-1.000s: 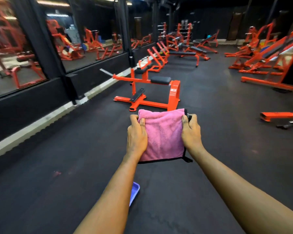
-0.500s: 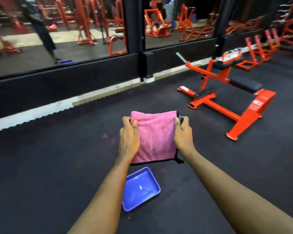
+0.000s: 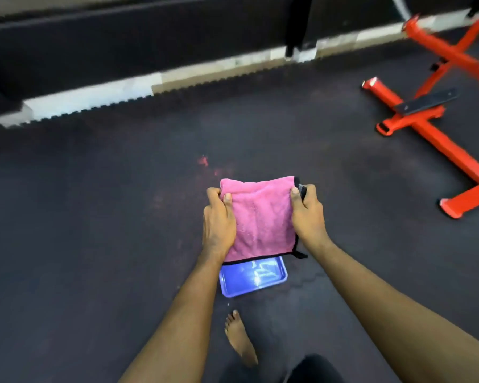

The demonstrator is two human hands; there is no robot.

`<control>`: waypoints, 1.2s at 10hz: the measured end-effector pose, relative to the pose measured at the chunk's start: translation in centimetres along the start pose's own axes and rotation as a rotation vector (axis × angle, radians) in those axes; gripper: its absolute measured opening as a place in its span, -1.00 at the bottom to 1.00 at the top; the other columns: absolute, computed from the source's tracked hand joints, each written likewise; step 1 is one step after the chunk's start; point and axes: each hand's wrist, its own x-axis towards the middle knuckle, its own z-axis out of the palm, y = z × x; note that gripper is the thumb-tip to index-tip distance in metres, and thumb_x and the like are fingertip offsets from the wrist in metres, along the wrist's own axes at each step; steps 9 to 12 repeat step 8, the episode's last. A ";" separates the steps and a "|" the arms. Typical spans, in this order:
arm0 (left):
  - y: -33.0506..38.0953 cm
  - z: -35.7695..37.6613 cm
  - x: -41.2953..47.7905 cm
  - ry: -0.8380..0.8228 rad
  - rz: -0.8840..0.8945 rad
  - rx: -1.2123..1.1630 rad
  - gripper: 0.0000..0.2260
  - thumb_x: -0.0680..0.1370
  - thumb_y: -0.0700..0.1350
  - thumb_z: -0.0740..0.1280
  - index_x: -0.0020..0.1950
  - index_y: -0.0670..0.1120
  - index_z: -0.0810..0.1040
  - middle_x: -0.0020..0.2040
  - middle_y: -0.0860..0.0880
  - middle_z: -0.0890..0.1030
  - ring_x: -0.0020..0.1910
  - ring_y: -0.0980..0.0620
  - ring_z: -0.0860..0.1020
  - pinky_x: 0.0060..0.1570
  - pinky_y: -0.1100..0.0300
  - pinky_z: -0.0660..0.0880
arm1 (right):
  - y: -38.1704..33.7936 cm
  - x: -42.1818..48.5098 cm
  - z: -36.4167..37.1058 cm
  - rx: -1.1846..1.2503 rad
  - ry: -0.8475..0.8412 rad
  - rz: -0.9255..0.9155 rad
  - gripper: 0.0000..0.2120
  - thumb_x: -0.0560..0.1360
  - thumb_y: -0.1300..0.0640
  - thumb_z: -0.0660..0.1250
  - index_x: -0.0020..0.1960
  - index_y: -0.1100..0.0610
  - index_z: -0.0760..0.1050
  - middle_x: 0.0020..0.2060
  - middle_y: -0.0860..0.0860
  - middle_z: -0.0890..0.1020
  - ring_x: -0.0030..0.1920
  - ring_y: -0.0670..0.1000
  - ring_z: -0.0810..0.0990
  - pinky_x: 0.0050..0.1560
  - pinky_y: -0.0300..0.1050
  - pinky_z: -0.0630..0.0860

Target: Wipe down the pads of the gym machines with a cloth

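Observation:
A folded pink cloth [image 3: 262, 219] with a black hem hangs in front of me, held up by its two upper corners. My left hand [image 3: 218, 222] grips the left corner with thumb on the front. My right hand [image 3: 308, 214] pinches the right corner, where the black hem shows. An orange gym machine [image 3: 426, 125] stands on the floor at the right, with a black foot plate [image 3: 426, 102] across its frame. Its pads are out of view.
A blue plastic tray [image 3: 253, 277] lies on the dark rubber floor [image 3: 94, 217] directly below the cloth. My bare foot [image 3: 239, 338] stands just behind the tray. A black wall base with a white strip [image 3: 94, 92] runs along the back.
My view has swung left and tilted down, so the machine has slid to the right edge and the blue tray has come under the cloth. Both hands keep the same hold.

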 end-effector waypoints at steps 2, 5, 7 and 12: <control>-10.5 7.1 2.9 -0.103 -0.222 0.078 -0.77 0.70 -0.01 0.11 0.22 -0.16 0.33 -0.05 -0.28 0.59 -0.07 -0.30 0.54 -0.23 0.04 0.30 | 11.1 5.5 5.1 -0.081 -0.106 0.208 -0.81 0.64 0.03 0.31 0.02 0.12 0.36 -0.23 -0.11 0.54 -0.24 -0.11 0.49 -0.27 -0.30 0.38; -29.4 20.0 3.4 -0.308 -0.471 0.230 -0.57 0.61 -0.27 0.26 0.47 -0.25 0.29 0.32 -0.28 0.53 0.22 -0.27 0.53 0.08 0.16 0.36 | 33.1 11.3 13.1 -0.235 -0.306 0.452 -0.75 0.59 0.22 0.35 0.23 0.18 0.40 -0.03 0.05 0.60 -0.01 0.06 0.56 -0.09 -0.22 0.34; -37.8 24.8 4.1 -0.347 -0.564 0.291 -0.46 0.57 -0.30 0.29 0.53 -0.25 0.25 0.40 -0.27 0.44 0.29 -0.26 0.50 0.31 0.03 0.40 | 41.9 13.5 17.0 -0.372 -0.501 0.442 -0.39 0.56 0.27 0.36 0.56 0.16 0.27 0.40 0.12 0.51 0.39 0.10 0.48 0.38 -0.17 0.34; -37.3 24.5 4.7 -0.317 -0.559 0.269 -0.50 0.57 -0.32 0.30 0.50 -0.29 0.30 0.43 -0.28 0.41 0.33 -0.24 0.48 0.36 0.02 0.37 | 40.7 14.3 17.5 -0.321 -0.432 0.434 -0.49 0.55 0.32 0.35 0.49 0.22 0.40 0.36 0.16 0.55 0.29 0.09 0.54 0.35 -0.19 0.38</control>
